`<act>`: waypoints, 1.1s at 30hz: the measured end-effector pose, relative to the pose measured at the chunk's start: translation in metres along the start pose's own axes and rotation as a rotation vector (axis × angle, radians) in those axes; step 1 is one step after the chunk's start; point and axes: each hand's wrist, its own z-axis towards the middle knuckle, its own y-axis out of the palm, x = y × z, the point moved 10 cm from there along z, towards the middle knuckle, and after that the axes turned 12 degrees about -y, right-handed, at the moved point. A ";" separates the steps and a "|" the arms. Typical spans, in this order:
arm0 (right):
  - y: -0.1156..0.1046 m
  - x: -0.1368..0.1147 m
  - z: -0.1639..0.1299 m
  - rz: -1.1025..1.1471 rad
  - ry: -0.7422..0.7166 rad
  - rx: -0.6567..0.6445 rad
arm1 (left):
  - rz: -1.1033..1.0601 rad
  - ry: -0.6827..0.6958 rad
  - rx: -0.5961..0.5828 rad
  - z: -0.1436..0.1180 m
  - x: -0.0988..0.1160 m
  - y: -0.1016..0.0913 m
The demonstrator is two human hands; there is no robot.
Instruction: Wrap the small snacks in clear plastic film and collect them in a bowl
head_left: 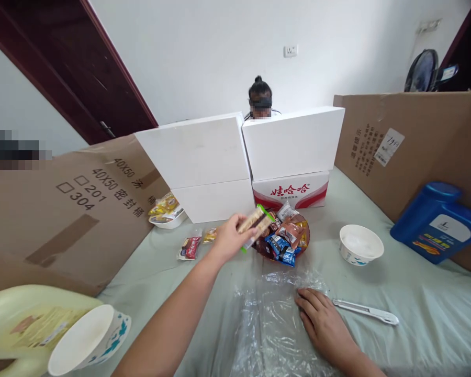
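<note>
From the head camera, your left hand (228, 238) is stretched out over the pale green tablecloth (377, 293), fingers closed round a snack bar (256, 223) in a clear wrapper with a green edge. The bar juts out to the right of your fingers, tilted, its far end hanging just above the left rim of the red plate (298, 252). That plate is heaped with wrapped snacks (286, 235), blue, brown and orange packets all jumbled together.

Your right hand (325, 323) lies flat, palm down, fingers loosely spread and holding nothing, pressing on a crinkled clear plastic sheet (259, 319) spread before you. Just beside it, to the right, lies a white utility knife (367, 311), apart from your fingers.

Left of your outstretched hand, two small packets (191, 246) rest on the cloth, and beyond them a white dish with yellow packets (165, 210). A white paper bowl (360, 244) stands right of the plate, a blue jug (435, 222) leaning against the cardboard further right. White foam boxes (239, 152) wall off the far side, with a person seated behind them.
</note>
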 end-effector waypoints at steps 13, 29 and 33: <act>-0.001 0.001 0.002 0.034 0.019 -0.003 | 0.447 0.484 0.037 -0.075 0.048 0.085; -0.051 0.017 -0.013 0.203 0.149 -0.016 | 0.225 0.397 -0.105 -0.149 -0.120 0.015; -0.046 -0.003 -0.028 0.358 0.044 -0.264 | 0.213 0.582 -0.404 -0.214 -0.108 0.025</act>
